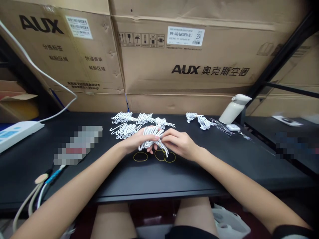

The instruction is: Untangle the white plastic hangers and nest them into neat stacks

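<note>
My left hand [136, 141] is closed around a bundle of small white hook-shaped clips [152, 136], held just above the black table [149, 179]. My right hand [179, 142] meets it from the right, fingers pinched on the same bundle. Under the hands lie three yellow rubber bands [140, 156] flat on the table. Behind the hands sit several more bundles of white clips [129, 123].
Another heap of white clips [200, 120] lies at the back right, beside a white bottle [234, 108] and a small white device [233, 127]. A white power strip [15, 132] and cables [37, 196] are at the left. Cardboard boxes [184, 63] form the back wall.
</note>
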A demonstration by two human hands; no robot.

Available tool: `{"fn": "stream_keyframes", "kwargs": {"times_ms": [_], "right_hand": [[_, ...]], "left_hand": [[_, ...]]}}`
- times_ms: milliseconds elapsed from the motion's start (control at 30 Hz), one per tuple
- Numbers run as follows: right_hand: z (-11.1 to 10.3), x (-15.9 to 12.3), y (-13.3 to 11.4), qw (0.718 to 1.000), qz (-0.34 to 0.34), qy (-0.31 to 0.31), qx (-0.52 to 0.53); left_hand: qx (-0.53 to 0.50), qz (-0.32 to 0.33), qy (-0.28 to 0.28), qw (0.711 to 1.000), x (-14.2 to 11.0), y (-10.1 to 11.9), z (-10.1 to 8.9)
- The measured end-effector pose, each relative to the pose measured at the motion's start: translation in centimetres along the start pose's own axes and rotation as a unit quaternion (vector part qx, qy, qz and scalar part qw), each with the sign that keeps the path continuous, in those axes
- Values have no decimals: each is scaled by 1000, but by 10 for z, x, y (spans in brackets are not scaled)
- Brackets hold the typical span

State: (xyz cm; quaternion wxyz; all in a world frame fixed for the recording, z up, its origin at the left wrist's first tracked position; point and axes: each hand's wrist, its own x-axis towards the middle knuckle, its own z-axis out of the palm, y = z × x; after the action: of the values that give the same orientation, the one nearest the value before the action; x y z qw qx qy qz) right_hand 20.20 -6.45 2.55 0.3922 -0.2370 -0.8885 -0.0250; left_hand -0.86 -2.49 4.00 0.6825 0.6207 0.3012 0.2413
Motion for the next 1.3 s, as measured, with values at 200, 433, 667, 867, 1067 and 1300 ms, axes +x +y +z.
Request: {"fn": "stream_keyframes", "kwargs": {"times_ms": [200,433,667,867,1067,1300], "right_hand": [[-6,6,-2,948,157,126,247],[-19,9,11,797,278,198,498],[-18,2,37,788,355,128,486],[11,10,37,952,249,-2,179],[24,26,52,979,134,-155,-2],[5,2,65,975,189,-109,-33]], "left_hand": [[-35,80,105,991,-1,14,-13],[-216,96,151,960,-5,29,-28],[-226,94,323,914,-5,35,-36],[-16,52,276,960,7,16,-19],[25,14,236,971,9,3,-17],[103,6,208,973,27,-1,-6]]}}
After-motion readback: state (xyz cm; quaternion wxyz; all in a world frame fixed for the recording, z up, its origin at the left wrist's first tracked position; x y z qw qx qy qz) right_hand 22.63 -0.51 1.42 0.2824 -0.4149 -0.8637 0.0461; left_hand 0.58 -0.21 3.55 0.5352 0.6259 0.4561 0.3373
